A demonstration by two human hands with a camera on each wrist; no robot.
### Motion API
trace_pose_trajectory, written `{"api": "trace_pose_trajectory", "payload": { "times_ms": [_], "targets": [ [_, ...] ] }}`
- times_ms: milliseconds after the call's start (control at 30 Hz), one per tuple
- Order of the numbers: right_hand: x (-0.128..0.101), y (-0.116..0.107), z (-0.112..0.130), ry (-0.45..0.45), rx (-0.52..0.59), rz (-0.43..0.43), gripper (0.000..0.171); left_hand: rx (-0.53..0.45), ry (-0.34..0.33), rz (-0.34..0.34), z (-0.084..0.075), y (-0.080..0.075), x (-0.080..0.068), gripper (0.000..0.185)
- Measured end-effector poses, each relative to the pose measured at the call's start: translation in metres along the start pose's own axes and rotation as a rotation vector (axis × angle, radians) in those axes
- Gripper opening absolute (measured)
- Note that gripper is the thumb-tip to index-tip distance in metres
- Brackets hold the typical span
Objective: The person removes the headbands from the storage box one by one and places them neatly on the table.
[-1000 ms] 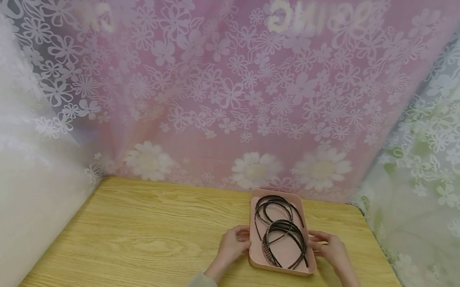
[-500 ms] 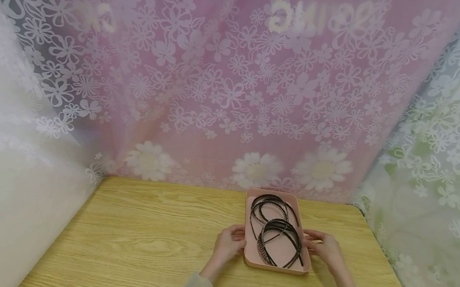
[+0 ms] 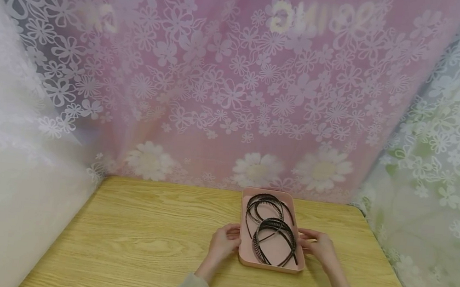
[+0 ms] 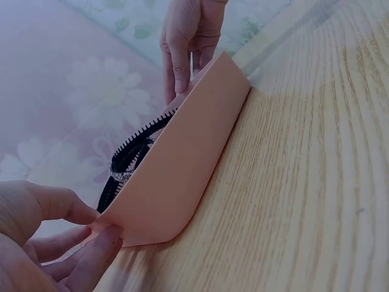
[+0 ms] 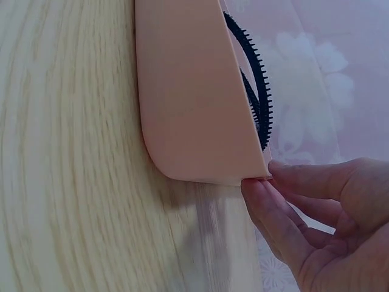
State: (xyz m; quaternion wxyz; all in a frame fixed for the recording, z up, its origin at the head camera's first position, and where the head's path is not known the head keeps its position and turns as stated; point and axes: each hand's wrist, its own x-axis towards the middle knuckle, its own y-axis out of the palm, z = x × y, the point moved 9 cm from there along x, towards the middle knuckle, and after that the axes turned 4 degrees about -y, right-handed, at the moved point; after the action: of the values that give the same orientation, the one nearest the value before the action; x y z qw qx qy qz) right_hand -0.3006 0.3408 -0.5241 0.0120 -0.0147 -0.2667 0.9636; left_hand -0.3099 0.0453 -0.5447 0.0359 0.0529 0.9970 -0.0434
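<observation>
Item: pink tray, shallow, rounded corners, standing on the wooden bench toward its far right corner, just in front of the flowered curtain.

Contents: black toothed hairbands, several, lying overlapped inside the tray.

Left hand: forearm reaching in from the near edge, hand set against the tray's left side. Grip closed on the tray rim, thumb above and fingers curled beneath the corner.

Right hand: mirrored on the tray's right side. Grip likewise pinching the rim, fingertips meeting at the edge; a dark band with a yellow mark sits at this wrist.

Change since a second ago: tray and both hands have shifted a little leftward along the bench, and slightly toward its far edge; hold on the tray unchanged, hairbands in the same arrangement.
</observation>
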Motion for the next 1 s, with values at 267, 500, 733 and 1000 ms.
{"api": "trace_pose_trajectory", "payload": {
  "times_ms": [267, 500, 733, 1000],
  "targets": [
    [0.002, 0.009, 0.007, -0.014, 0.007, -0.006, 0.042, 0.036, 0.042, -0.010, -0.005, -0.011, -0.002, 0.041],
    [0.004, 0.019, 0.011, -0.019, 0.041, 0.000, 0.043, 0.020, -0.008, -0.014, 0.001, -0.021, 0.000, 0.042],
    [0.006, 0.027, 0.015, -0.018, 0.034, -0.013, 0.043, 0.017, -0.011, -0.017, 0.002, -0.030, 0.000, 0.041],
    [0.006, 0.038, 0.020, -0.017, 0.052, 0.004, 0.043, 0.011, -0.018, -0.030, 0.004, -0.041, -0.003, 0.042]
  ]
}}
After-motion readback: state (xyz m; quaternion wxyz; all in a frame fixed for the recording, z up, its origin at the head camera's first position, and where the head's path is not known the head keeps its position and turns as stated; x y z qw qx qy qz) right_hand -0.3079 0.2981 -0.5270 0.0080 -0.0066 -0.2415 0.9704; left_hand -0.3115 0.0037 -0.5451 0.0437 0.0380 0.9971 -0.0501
